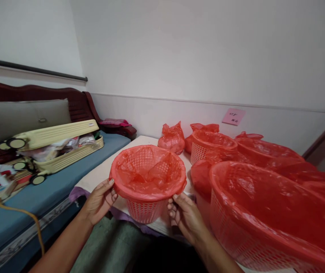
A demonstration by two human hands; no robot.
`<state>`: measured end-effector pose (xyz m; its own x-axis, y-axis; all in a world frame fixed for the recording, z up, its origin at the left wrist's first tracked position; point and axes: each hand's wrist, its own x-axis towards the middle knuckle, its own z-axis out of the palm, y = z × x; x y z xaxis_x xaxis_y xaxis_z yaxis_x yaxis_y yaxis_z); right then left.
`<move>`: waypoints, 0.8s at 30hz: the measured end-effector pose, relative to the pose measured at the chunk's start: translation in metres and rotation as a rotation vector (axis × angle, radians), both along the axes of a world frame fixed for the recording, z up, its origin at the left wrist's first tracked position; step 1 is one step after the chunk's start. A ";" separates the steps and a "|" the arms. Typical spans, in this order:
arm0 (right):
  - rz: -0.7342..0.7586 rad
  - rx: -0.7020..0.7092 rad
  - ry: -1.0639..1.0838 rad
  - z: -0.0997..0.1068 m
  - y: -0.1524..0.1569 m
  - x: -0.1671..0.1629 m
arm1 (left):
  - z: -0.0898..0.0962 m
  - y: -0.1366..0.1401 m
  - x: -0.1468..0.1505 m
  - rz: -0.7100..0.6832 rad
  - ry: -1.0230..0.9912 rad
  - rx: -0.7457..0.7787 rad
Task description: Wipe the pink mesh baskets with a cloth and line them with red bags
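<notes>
A pink-red plastic basket (144, 210) with latticed sides stands upright at the front of the table. A thin red plastic bag (148, 174) lines it and is folded over its rim. My left hand (101, 201) is closed at the left of the rim, thumb and fingers pinching the bag's edge there. At the right front of the rim, my right hand (185, 214) pinches the bag's edge in the same way, its other fingers curled below. Whether either pinch also takes in the hard rim is hidden by the bag.
Larger lined baskets (253, 216) crowd the right side, beside a smaller lined basket (199, 151). A knotted red bag (171, 140) sits at the back of the pale tabletop (100, 172). Leftward, a half-open yellow suitcase (62, 134) lies on a blue bed (111, 142).
</notes>
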<state>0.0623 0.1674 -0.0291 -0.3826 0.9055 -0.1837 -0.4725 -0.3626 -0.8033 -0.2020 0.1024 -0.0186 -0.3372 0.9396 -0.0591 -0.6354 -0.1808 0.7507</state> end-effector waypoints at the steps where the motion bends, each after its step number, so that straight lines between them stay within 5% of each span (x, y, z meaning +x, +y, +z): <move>1: -0.005 0.020 -0.045 -0.003 0.003 0.000 | -0.001 -0.001 0.001 -0.007 0.001 -0.001; 9: -0.219 0.139 -0.310 -0.004 0.015 0.032 | -0.010 -0.014 0.015 -0.028 -0.027 0.008; 11: -0.385 0.361 -0.440 0.009 0.001 0.043 | -0.014 -0.019 0.020 -0.029 -0.031 0.008; 13: -0.499 0.757 -0.618 0.026 -0.016 0.048 | -0.017 -0.024 0.026 -0.029 -0.031 0.009; 16: -0.361 1.390 -0.824 0.045 -0.035 0.040 | -0.020 -0.031 0.036 -0.031 -0.025 0.009; 18: -0.245 1.648 -0.935 0.048 -0.036 0.029 | -0.022 -0.035 0.041 -0.027 -0.018 0.014; 24: -0.055 1.737 -0.976 0.033 -0.017 0.011 | -0.024 -0.035 0.046 -0.026 0.000 0.030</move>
<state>0.0729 0.1502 0.0037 -0.6868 0.3168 0.6542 0.2823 0.9456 -0.1615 -0.1565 0.0677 -0.0422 -0.3123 0.9495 -0.0311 -0.6406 -0.1863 0.7450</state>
